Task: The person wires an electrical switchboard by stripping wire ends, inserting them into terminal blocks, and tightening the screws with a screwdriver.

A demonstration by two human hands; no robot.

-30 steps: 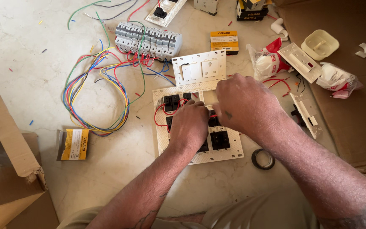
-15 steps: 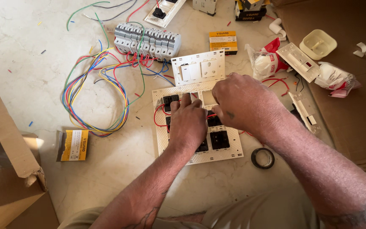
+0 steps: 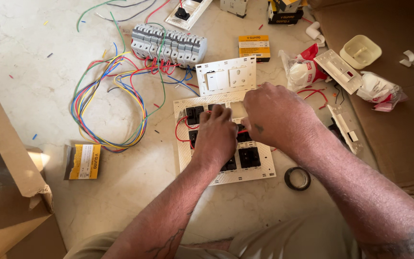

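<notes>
Pressing down on the white switch plate [image 3: 224, 144], both hands' fingers are curled on its modules; red wires [image 3: 180, 129] risk being pinched.

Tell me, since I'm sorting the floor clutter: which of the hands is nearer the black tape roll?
Right. The right hand is on the switch panel above the black tape roll; the left hand lies farther left.

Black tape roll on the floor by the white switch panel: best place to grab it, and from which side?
Pinch the small black ring-shaped tape roll across its rim from straight above, one finger in the centre hole and the thumb on the outer edge. It lies flat on the pale stone floor, hole up, so the side walls offer little. Come from its near side; the right hand and forearm lie over the far side.
</notes>
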